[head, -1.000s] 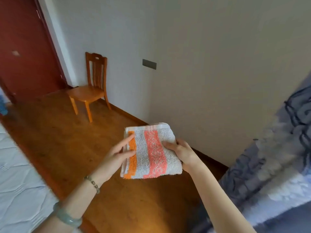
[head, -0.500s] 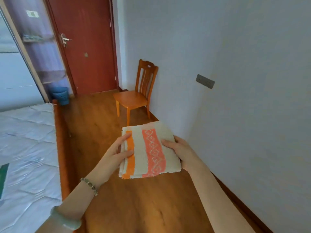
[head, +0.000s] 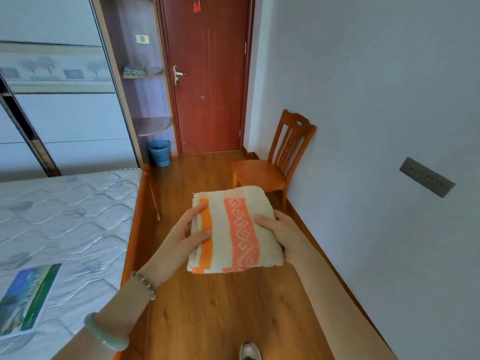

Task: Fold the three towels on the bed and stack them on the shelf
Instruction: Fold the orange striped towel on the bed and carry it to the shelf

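A folded cream towel (head: 235, 229) with an orange band and a pink patterned band is held flat in front of me above the wooden floor. My left hand (head: 185, 236) grips its left edge, thumb on top. My right hand (head: 281, 231) grips its right edge. Far ahead on the left stands a corner shelf unit (head: 149, 126) with rounded boards. A folded blue-green towel (head: 133, 70) lies on its upper board. The bed (head: 70, 216) with a quilted mattress is to my left.
A wooden chair (head: 275, 165) stands against the right wall. A blue wastebasket (head: 159, 152) sits below the shelves, beside the closed red door (head: 207, 74). A book (head: 26, 300) lies on the mattress. My shoe (head: 249, 350) shows at the bottom.
My view has swung left, from the wall and curtain to the door, shelves and bed. Both hands keep the same grip on the folded towel.
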Demonstrator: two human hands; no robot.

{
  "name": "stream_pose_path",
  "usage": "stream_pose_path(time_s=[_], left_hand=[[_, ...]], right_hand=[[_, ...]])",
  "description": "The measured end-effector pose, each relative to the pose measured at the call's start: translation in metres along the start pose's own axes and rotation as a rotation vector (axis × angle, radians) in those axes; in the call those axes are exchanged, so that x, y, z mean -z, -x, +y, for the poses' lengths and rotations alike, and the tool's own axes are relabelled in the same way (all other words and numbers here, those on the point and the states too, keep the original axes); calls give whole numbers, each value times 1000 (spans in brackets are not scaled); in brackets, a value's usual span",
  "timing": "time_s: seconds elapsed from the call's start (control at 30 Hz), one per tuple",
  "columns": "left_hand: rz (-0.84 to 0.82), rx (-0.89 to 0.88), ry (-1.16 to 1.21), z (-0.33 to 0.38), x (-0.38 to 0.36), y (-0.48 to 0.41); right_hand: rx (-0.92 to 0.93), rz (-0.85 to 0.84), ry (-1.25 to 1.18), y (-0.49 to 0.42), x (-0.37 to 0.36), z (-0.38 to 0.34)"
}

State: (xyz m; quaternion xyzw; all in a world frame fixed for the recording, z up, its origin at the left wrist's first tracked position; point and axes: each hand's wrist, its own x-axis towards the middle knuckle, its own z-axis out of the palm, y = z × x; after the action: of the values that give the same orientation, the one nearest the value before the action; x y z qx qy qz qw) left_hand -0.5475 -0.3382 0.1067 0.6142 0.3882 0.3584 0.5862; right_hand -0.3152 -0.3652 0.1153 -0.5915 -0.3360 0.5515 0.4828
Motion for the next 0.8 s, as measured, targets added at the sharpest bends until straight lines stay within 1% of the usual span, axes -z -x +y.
stream_pose_path(time_s=[0.1, 0.27, 0.5, 0.63, 0.8], left_hand=[[96, -19, -13, -3, 16, -67], [184, -7, -19, -1, 45, -185], [277, 0, 9, 9, 92, -330], [303, 23, -20, 7, 124, -395], [336, 44, -65, -9, 185, -483]], right_hand=[[8, -37, 11, -73, -3, -26], [-4, -105, 33, -198, -1, -74], [9, -195, 104, -361, -12, -144], [-16, -248, 113, -440, -30, -162], [-24, -262, 135, -544, -64, -184]])
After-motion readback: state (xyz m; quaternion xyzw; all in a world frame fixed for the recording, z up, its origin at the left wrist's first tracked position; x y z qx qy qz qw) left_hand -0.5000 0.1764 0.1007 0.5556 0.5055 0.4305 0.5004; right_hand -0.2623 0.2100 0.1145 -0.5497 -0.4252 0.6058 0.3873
